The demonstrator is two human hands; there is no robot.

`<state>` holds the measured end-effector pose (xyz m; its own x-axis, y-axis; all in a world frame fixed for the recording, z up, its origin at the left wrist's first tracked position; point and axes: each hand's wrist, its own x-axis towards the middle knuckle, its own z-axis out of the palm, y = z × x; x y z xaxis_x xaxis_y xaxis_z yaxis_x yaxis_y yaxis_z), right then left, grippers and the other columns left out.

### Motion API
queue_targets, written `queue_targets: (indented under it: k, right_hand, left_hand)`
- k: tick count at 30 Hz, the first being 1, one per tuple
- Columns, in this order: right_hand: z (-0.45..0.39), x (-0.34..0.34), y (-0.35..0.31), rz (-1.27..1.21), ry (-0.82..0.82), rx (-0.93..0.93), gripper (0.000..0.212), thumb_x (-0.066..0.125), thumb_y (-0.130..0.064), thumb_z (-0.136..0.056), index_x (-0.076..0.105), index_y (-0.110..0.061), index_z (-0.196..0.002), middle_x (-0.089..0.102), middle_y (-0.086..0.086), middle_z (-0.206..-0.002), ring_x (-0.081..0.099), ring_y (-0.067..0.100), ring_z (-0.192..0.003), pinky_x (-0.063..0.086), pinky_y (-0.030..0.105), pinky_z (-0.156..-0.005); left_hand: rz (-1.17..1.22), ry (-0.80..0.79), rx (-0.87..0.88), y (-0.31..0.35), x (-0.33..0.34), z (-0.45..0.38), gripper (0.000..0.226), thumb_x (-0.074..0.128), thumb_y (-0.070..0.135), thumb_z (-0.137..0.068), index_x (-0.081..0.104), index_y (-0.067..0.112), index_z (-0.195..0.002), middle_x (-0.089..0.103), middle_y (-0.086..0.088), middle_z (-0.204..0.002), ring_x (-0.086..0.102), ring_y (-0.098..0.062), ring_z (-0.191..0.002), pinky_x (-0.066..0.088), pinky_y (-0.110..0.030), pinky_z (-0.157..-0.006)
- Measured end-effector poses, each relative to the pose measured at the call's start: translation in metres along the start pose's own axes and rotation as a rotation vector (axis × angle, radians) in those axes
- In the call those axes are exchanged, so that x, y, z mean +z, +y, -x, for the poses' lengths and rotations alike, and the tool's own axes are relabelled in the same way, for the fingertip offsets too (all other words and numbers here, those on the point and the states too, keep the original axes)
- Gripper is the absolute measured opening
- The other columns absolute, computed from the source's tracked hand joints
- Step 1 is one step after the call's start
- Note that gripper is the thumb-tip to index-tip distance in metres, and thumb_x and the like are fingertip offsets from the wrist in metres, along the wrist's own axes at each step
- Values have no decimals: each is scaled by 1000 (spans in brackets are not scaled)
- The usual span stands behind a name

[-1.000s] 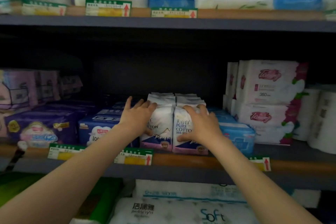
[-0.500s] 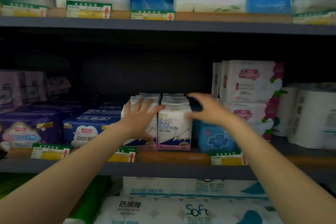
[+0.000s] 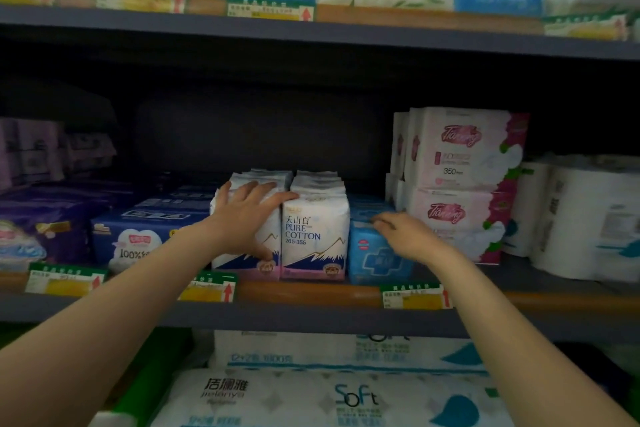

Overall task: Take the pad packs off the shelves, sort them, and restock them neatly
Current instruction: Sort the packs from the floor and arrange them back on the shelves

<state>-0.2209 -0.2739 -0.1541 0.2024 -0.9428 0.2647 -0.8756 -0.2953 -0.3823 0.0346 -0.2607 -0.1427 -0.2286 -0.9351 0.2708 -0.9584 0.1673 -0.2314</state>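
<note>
Two white cotton packs stand upright at the shelf's front edge, long axes vertical, printed faces toward me. My left hand lies open and flat against the left pack, probably squaring the row. My right hand, fingers loosely curled and gripping nothing, rests on the blue pack just beside them.
</note>
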Motion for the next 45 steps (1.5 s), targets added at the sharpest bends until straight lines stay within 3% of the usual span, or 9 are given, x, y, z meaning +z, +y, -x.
queue_targets:
  k: [6,8,15,23,29,33,36,39,45]
  right_hand:
    - [8,-17,3,338,-271,-35,87,62,-41,-87,9,-17,-151,10,6,-158,16,23,-144,15,34,-116]
    - [4,-2,-1,394,-221,-18,96,68,-37,-84,5,-13,-151,7,10,-158,13,26,-144,14,34,-116]
    - [-3,12,-11,441,-165,3,97,70,-34,-82,7,-7,-151,11,14,-157,15,29,-143,17,35,-117]
    - [1,5,-13,420,-159,8,98,74,-36,-78,12,-11,-150,17,13,-156,21,29,-141,18,35,-116]
    - [20,-23,0,139,128,-7,84,69,-42,-81,24,-15,-148,28,8,-151,30,22,-136,22,28,-110]
    - [41,-29,43,-126,344,52,68,66,-23,-86,32,-16,-144,34,6,-147,38,15,-127,29,14,-94]
    - [42,-45,86,-80,498,117,67,67,-17,-85,34,-15,-144,33,11,-147,34,24,-134,28,30,-108]
    - [24,-72,118,-111,637,152,69,66,-12,-86,32,-16,-145,36,12,-145,36,29,-133,31,36,-107]
    - [-29,-94,157,-257,576,-14,88,74,-18,-79,19,-13,-148,35,10,-147,37,27,-134,37,33,-101]
  left_hand:
    - [5,-88,27,-2,-10,3,109,70,57,-71,-11,43,-144,-5,0,-158,-5,-25,-145,-3,-57,-112]
    - [37,-125,36,1,-18,5,109,68,60,-71,-10,42,-145,-6,-1,-158,-7,-26,-145,-6,-58,-111]
    - [-10,38,219,52,-32,-4,100,61,63,-75,1,33,-149,8,-4,-158,0,-27,-145,-11,-56,-111]
    - [45,82,246,63,-18,-16,95,68,47,-78,7,27,-148,21,-3,-154,21,-27,-140,6,-52,-115]
    - [73,19,256,66,-25,-25,94,66,47,-80,6,26,-149,23,-4,-153,23,-26,-140,4,-54,-114]
    - [458,290,238,95,-40,-44,73,60,36,-88,20,20,-147,47,-10,-140,44,-25,-127,24,-41,-112]
    - [573,363,299,139,-47,-55,65,57,22,-91,24,17,-147,44,-13,-141,45,-28,-126,36,-38,-104]
    - [511,285,308,174,-47,-68,56,50,19,-94,28,13,-145,34,-14,-146,36,-28,-132,30,-37,-109]
    - [580,174,184,203,-43,-86,53,50,18,-94,32,13,-144,41,-14,-141,42,-27,-127,36,-31,-102]
